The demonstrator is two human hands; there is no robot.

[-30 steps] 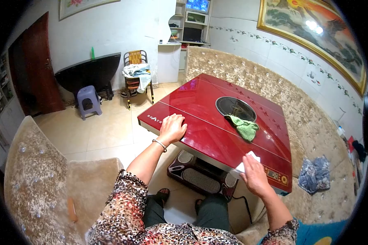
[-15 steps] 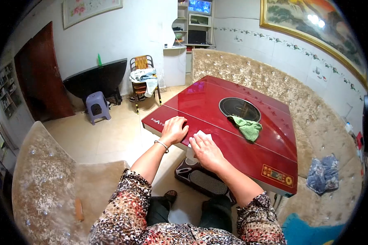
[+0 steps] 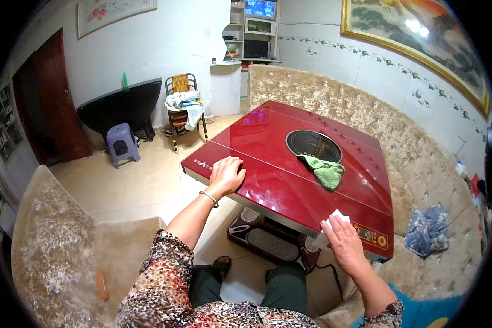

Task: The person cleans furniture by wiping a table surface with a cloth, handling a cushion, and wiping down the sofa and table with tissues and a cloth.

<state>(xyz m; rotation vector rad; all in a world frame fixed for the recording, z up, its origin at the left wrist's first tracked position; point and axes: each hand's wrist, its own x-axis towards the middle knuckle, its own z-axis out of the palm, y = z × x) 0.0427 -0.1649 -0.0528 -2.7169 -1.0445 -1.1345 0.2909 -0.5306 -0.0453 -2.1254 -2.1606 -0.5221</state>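
Observation:
A glossy red table point(image 3: 268, 183) stands before me. My left hand point(image 3: 226, 176) lies on its near left edge, fingers bent over the top and nothing seen in them. Under my right hand point(image 3: 343, 243), at the near edge beside the gold control panel point(image 3: 370, 236), is a white cloth or tissue point(image 3: 338, 214), pressed flat against the edge and partly hidden by the fingers. A crumpled green cloth point(image 3: 327, 174) rests on the tabletop, touching the rim of the round black cooking plate point(image 3: 314, 146).
Beneath the table sits a dark heater-like unit point(image 3: 272, 243). A beige sofa point(image 3: 344, 104) curves behind the table, with blue-grey fabric point(image 3: 427, 230) on it. At left are a beige seat point(image 3: 120, 246), a purple stool point(image 3: 122, 145) and a chair point(image 3: 181, 85) holding clothes.
My right hand slid left along the near edge with the white cloth, close to my left hand, then came back right to the control panel. My left hand stayed at the edge.

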